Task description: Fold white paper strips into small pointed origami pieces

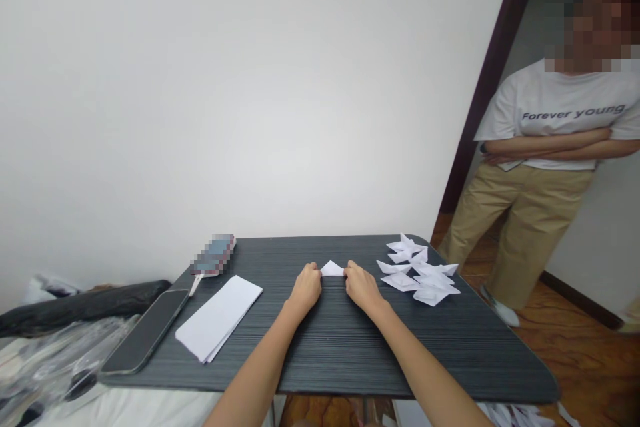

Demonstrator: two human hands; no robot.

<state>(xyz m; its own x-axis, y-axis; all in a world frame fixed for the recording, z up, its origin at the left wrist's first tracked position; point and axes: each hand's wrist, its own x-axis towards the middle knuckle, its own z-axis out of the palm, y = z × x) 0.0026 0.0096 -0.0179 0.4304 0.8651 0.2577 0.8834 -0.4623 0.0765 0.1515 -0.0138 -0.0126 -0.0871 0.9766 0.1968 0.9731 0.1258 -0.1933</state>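
White folded paper [332, 269] sits midway across the dark table [345, 347], pinched at either end by left hand [306, 285] and right hand [362, 285]. I reckon uneven pulling could skew or tear it; a careless rightward swing could crush the paper boats [434, 285].

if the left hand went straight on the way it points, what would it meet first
Most likely the folded paper that the left hand holds; beyond that, probably the wall, though depth is unclear.
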